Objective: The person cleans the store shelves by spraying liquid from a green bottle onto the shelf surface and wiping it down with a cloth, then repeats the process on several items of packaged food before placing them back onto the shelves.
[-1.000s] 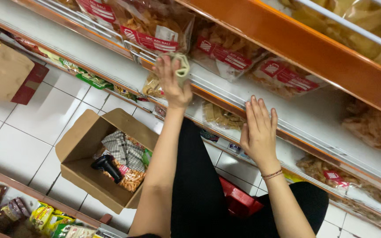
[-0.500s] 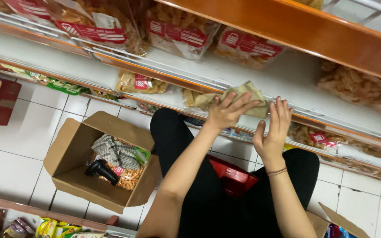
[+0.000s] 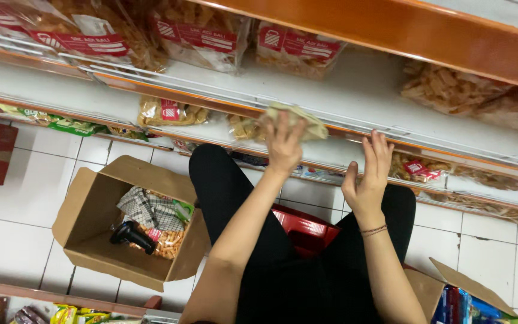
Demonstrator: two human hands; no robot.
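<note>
I saw the left hand [image 3: 283, 144] curled over a crumpled, pale yellowish cloth [image 3: 300, 119], its fingers pressing the soft wad against the smooth white shelf [image 3: 355, 90] at its metal front rail. Just to the right of it, the right hand [image 3: 368, 177] was open with fingers spread and upright, the fingertips touching the same rail and holding nothing; a thin band circled its wrist. Above both hands lay clear, crinkly snack bags [image 3: 295, 45] with red labels, lumpy with fried pieces. Below and left of the left hand, an open brown cardboard box [image 3: 85, 204] sat on glossy white floor tiles, holding a black handheld scanner [image 3: 132, 237] and a checked cloth. Between my forearms, a red plastic basket [image 3: 304, 228] showed against black trousers.
</note>
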